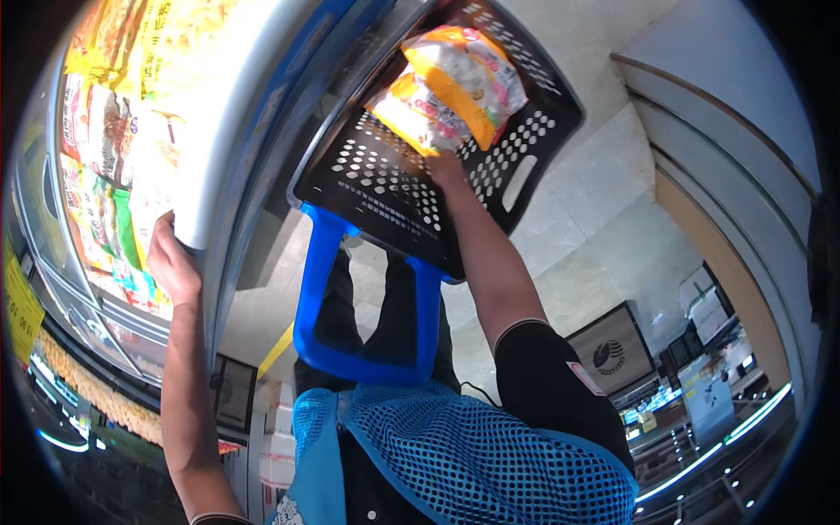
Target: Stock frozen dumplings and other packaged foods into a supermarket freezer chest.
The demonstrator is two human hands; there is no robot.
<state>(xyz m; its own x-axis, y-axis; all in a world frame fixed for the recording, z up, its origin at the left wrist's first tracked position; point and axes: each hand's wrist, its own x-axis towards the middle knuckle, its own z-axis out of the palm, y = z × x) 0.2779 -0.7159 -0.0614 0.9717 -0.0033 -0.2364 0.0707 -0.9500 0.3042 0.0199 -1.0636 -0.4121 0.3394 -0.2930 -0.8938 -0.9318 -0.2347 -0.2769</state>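
A black plastic shopping basket (394, 177) with a blue handle (428, 321) is in front of me, the handle towards my body. Inside it lie two yellow and white plastic food packages (469, 85), one overlapping the other. My right hand (449, 169) reaches into the basket and touches the near end of the lower package; its fingers are mostly hidden, so a grip cannot be made out. On the left, my left hand (172, 262) rests at the rim of a brightly lit display freezer (216, 190), beside packaged foods (118, 223). What its fingers do is partly hidden.
Glass panels edge the freezer at the far left, with a yellow price tag (21, 305) below. White cartons (279, 433) stand behind me at the bottom. A curved pale cabinet or counter (735, 164) is at the right. Grey tiled floor (577, 210) shows beyond the basket.
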